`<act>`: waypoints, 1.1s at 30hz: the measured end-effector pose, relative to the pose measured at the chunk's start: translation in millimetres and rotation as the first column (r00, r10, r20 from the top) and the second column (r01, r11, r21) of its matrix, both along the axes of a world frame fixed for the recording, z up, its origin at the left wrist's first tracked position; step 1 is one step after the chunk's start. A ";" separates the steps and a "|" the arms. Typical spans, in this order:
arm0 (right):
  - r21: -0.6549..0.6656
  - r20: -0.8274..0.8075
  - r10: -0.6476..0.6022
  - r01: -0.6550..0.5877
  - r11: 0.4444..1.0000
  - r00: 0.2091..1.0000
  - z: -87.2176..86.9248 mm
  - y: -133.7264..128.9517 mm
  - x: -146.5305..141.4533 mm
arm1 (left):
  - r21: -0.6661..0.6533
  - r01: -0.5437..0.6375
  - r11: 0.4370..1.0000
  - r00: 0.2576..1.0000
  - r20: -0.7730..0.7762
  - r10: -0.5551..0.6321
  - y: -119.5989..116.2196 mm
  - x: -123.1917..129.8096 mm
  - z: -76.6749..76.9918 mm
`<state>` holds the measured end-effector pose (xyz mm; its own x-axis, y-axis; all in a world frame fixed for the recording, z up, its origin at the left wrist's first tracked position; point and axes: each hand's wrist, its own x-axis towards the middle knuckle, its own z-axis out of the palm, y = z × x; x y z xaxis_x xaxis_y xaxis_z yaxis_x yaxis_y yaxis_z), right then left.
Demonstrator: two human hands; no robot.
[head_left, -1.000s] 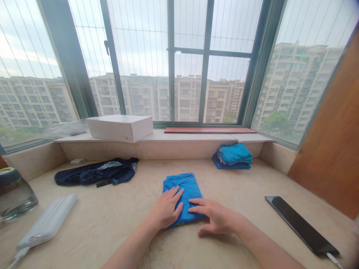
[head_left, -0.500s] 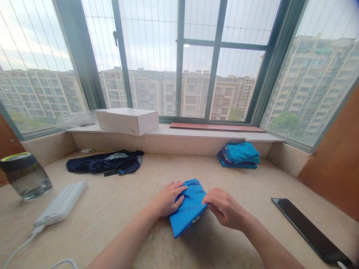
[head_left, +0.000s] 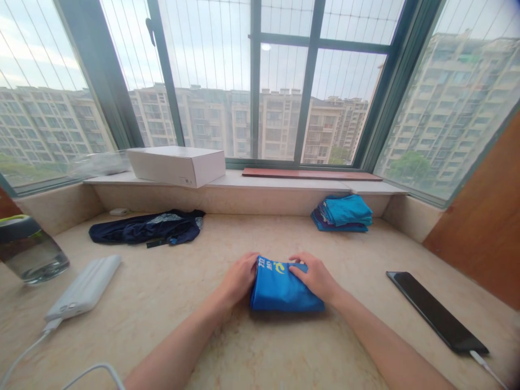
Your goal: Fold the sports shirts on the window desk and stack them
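Note:
A folded blue shirt [head_left: 284, 292] with white characters and a yellow mark printed on it lies on the stone counter in front of me. My left hand [head_left: 240, 276] grips its left edge, with the fingertips partly hidden behind the cloth. On the far right side, my right hand [head_left: 314, 275] holds the shirt, the thumb on top and some fingers out of sight behind it. Farther back on the right sits a stack of folded blue and purple clothes [head_left: 343, 214].
A dark navy garment [head_left: 142, 228] lies at the back left. On the left stand a water bottle [head_left: 30, 252] and a white power bank [head_left: 83, 287] with a cable. A black phone [head_left: 434, 311] is at the right. The windowsill bears a white box [head_left: 176, 165] and a reddish strip [head_left: 309, 174].
The blue shirt has been turned and folded into a compact block, its print now facing up. My right hand has shifted to its far right side; my left hand has moved to its left edge.

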<state>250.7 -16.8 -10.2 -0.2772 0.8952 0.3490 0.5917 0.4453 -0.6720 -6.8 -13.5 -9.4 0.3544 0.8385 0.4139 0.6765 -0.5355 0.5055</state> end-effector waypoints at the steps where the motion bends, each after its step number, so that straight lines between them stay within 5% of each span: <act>1: -0.002 0.004 0.018 -0.018 1.000 1.000 0.0 0.6 0.6 | 0.026 -0.064 0.998 0.997 0.040 0.063 1.0 -4.1 4.1; 4: -0.001 0.042 0.112 -0.112 0.994 0.993 2.0 1.3 1.8 | 0.108 -0.061 0.992 0.996 0.078 0.052 -7.6 -7.2 20.2; 8: 0.102 0.196 0.052 -0.073 0.992 0.979 9.0 -0.8 7.6 | 0.010 0.372 0.928 0.908 -0.212 -0.362 -34.2 2.9 34.4; 10: 0.115 0.262 0.101 -0.135 0.984 0.960 15.6 -5.9 12.3 | -0.056 0.459 0.887 0.845 -0.282 -0.455 -43.0 6.6 34.1; 13: -0.033 0.309 0.354 -0.362 0.932 0.883 25.3 -18.3 14.9 | -0.047 0.450 0.892 0.843 -0.307 -0.441 -43.0 5.9 27.3; 16: -0.069 0.363 0.398 -0.401 0.913 0.843 27.8 -29.2 7.5 | 0.019 0.405 0.914 0.860 -0.348 -0.374 -32.0 1.8 19.5; 19: 0.015 0.416 0.270 -0.303 0.953 0.869 24.0 -31.5 -4.0 | 0.181 0.315 0.932 0.912 -0.330 -0.244 -23.0 0.5 15.8; 22: 0.059 0.416 0.064 -0.098 0.993 0.907 20.7 -27.1 -11.2 | 0.306 0.196 0.932 0.976 -0.154 -0.154 -25.6 5.7 17.3; 26: 0.018 0.246 -0.239 0.242 0.970 0.939 19.4 -22.5 -15.9 | 0.050 0.084 0.995 0.975 0.202 -0.093 -40.4 23.8 19.4; 29: 0.040 0.056 -0.255 0.253 0.967 0.965 19.2 -27.6 -24.3 | -0.298 0.145 0.943 0.852 0.522 0.034 -46.8 39.5 15.7; 33: 0.256 0.031 0.047 -0.054 0.965 0.998 20.2 -42.7 -40.0 | -0.472 0.455 0.755 0.447 0.855 0.265 -46.5 48.8 11.7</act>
<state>210.7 -59.6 9.9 -0.3312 0.7609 0.5580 0.5787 0.6309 -0.5167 42.0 -60.0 2.4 0.2213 0.9752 -0.0031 -0.3311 0.0781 0.9404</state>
